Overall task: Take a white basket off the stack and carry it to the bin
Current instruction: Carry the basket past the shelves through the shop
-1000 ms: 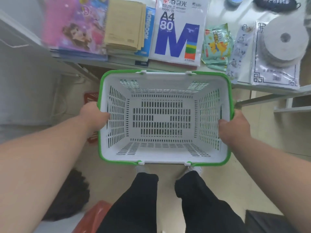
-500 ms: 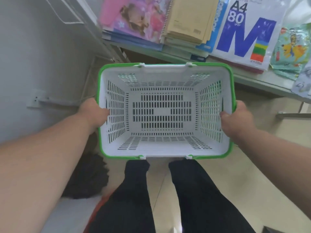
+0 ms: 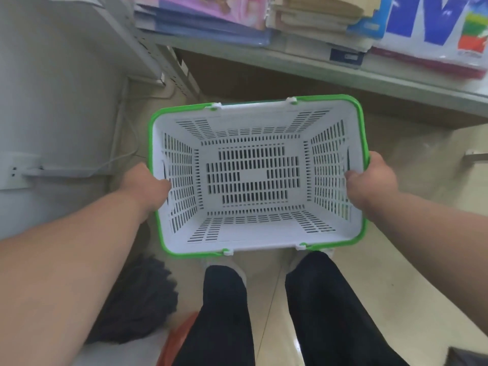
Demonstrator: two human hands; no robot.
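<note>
A white slotted basket (image 3: 253,231) with a green rim hangs level in front of me, above the floor and my legs. It is empty inside. My left hand (image 3: 148,184) grips its left short side, thumb over the rim. My right hand (image 3: 371,180) grips the right short side the same way. No stack of baskets and no bin show in the head view.
A low grey shelf (image 3: 303,60) with notebooks and a paper ream runs across the top. A grey wall panel (image 3: 52,101) stands at the left. A dark mop head (image 3: 137,305) and an orange-red object (image 3: 182,336) lie on the floor by my left leg.
The view has swung left and down: the shelf slid up and to the right, the wall panel fills more of the left. Both hands kept their hold on the basket.
</note>
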